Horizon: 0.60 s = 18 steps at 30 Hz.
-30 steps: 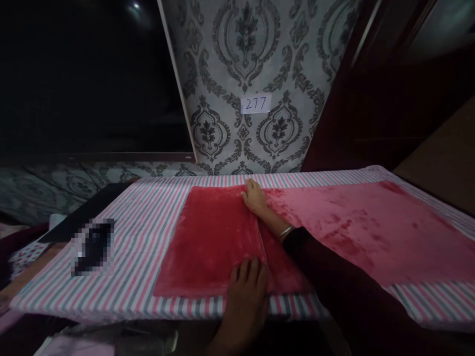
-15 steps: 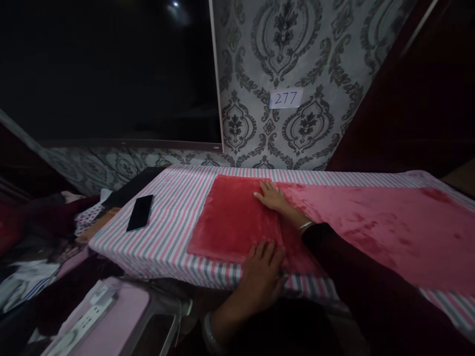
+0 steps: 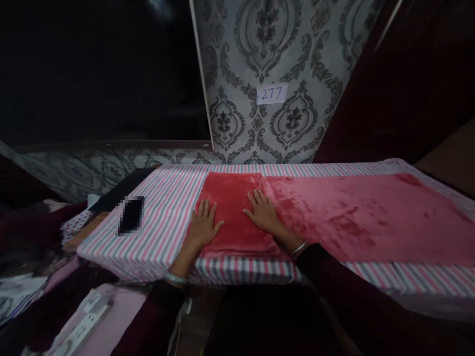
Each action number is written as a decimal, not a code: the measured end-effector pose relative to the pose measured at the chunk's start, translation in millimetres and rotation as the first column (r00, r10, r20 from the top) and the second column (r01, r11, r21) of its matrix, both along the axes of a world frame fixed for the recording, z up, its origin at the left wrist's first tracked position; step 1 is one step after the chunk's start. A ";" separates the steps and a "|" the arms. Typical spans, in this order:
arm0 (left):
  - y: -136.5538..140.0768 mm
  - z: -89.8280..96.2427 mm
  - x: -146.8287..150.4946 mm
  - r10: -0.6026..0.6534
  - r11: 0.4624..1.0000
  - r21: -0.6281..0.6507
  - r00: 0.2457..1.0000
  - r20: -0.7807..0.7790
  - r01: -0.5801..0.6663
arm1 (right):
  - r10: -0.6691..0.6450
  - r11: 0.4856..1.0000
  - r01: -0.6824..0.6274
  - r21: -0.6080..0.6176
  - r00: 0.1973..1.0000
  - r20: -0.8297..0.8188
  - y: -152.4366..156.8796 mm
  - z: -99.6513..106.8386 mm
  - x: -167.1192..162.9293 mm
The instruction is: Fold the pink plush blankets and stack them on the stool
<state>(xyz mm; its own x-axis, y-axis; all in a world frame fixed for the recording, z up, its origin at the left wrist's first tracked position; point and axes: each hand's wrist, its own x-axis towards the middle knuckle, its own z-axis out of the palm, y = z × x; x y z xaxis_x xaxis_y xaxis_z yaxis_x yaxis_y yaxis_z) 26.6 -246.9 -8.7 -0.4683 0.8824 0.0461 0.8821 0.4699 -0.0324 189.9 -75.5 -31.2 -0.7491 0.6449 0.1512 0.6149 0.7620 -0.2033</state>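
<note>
A red plush cloth (image 3: 371, 212) lies along a table, its left part folded over into a darker red layered section (image 3: 233, 198). My left hand (image 3: 203, 225) rests flat on the left edge of that folded section, fingers spread. Farther right, my right hand (image 3: 261, 211) is pressed flat near the section's right edge, its fingers also apart. Neither hand grips anything. To the right of the fold the cloth lies in a single spread with dark brushed patches in its pile.
A striped sheet (image 3: 159, 198) covers the table. On its left side lies a black phone (image 3: 131, 216), blurred by pixels. A large dark screen (image 3: 104, 74) hangs behind. A power strip (image 3: 83, 329) and piled clothes (image 3: 25, 296) are at the lower left.
My left hand has moved from the fold's front edge up and left onto its left edge. The right hand remains on the fold's right side. The view has shifted slightly.
</note>
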 end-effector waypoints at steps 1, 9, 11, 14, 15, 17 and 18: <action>-1.0 -5.8 -0.3 -0.005 1.000 0.006 1.000 -0.016 0.006 | -0.001 1.000 0.001 0.000 1.000 -0.008 -0.8 0.1 0.1; 13.1 35.2 -37.7 -0.046 0.999 -0.004 0.983 0.180 0.047 | 0.018 0.996 -0.017 -0.086 1.000 0.006 4.3 17.5 -2.9; 35.3 53.7 -51.2 -0.077 0.995 0.078 0.984 0.162 0.065 | 0.030 0.996 -0.032 -0.078 0.999 -0.032 13.5 29.1 -9.9; 82.9 73.6 -63.7 -0.066 0.997 0.055 0.988 0.140 0.058 | -0.007 0.998 0.003 -0.063 0.997 -0.073 32.1 49.2 -27.6; 99.4 76.6 -65.7 -0.049 0.999 0.029 0.989 0.138 0.046 | -0.026 0.998 0.021 -0.058 0.996 -0.080 38.8 54.1 -34.4; 128.1 75.5 -67.7 -0.025 1.000 -0.002 0.991 0.130 0.026 | -0.050 0.998 0.046 -0.041 0.994 -0.092 51.5 57.4 -46.4; 138.9 71.3 -68.1 -0.022 1.000 -0.003 0.992 0.124 0.023 | -0.051 0.998 0.048 -0.032 0.994 -0.093 57.3 55.2 -50.9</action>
<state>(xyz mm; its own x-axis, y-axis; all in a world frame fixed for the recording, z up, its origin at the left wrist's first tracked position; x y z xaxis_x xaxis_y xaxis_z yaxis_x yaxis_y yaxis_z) -41.4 -108.0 62.7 -0.4501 0.8929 -0.0149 0.8899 0.4498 0.0755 139.0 -18.2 24.0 -0.6998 0.6859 0.1995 0.6286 0.7240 -0.2839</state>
